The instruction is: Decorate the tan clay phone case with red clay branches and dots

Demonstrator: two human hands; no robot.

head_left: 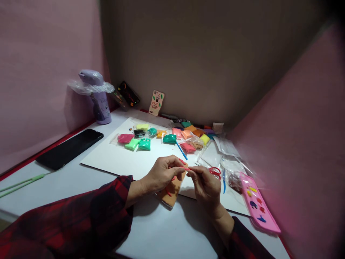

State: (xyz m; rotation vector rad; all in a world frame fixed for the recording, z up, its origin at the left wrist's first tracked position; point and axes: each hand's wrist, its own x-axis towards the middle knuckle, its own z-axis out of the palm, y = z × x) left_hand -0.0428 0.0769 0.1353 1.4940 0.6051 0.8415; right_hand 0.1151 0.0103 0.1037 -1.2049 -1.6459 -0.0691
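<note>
Between the fingertips of both hands runs a thin roll of pinkish-red clay [185,168]. My left hand [163,173] pinches one end of it, and my right hand [205,185] pinches the other. Beneath them lies an orange-tan phone case [174,192] with red clay strips on it, partly covered by my left hand. Red-handled scissors [215,172] rest just behind my right hand, their blades partly hidden. A blue modelling tool [182,151] lies on the white board beyond the hands.
A white board [107,158] holds several bags of coloured clay [169,139]. On the left are a black phone [70,148] and a purple bottle [101,104]. A pink decorated case [258,205] lies right. Decorated cases [156,103] lean at the back wall. Pink walls flank the table.
</note>
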